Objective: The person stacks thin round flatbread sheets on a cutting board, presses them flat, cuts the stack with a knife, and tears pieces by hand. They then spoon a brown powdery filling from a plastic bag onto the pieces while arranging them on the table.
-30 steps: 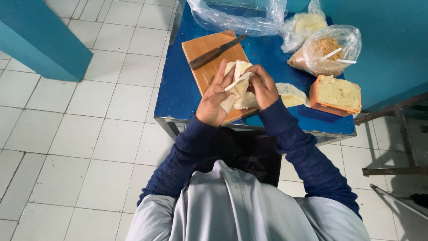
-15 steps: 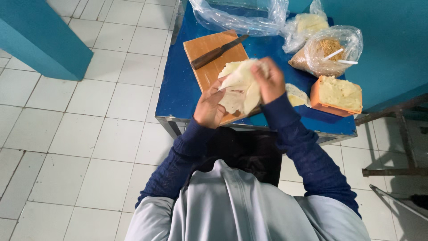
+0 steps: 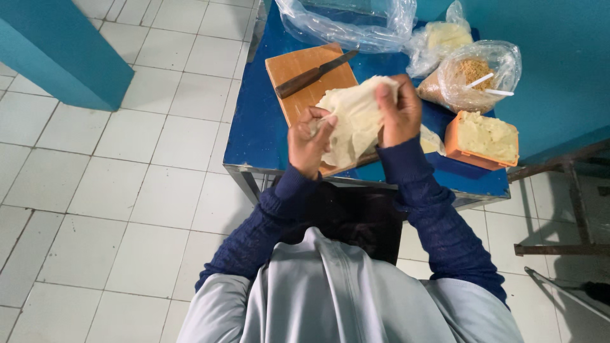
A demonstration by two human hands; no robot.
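Seen from above, I sit at a small blue table [image 3: 254, 136] on a pale tiled floor. On its left part lies a wooden cutting board [image 3: 305, 67] with a dark-handled knife [image 3: 314, 74] slanted across it. Above the board's near end, my left hand [image 3: 309, 138] pinches the left edge of a thin, pale sheet of dough wrapper [image 3: 352, 117], and my right hand [image 3: 399, 109] pinches its upper right edge, fingers closed on it. The sheet hangs between both hands, off the board. It looks very light, limp and easy to tear, so I judge the edges the safest hold, with a gentle grip.

Further right sit 3 clear plastic bags: an empty-looking one [image 3: 346, 22] at the far edge, one with pale yellow contents [image 3: 441, 38], and one of brown crumbs [image 3: 473, 76] with white sticks inside. An orange tub [image 3: 480, 140] of pale filling stands at the right edge. No labels are visible.
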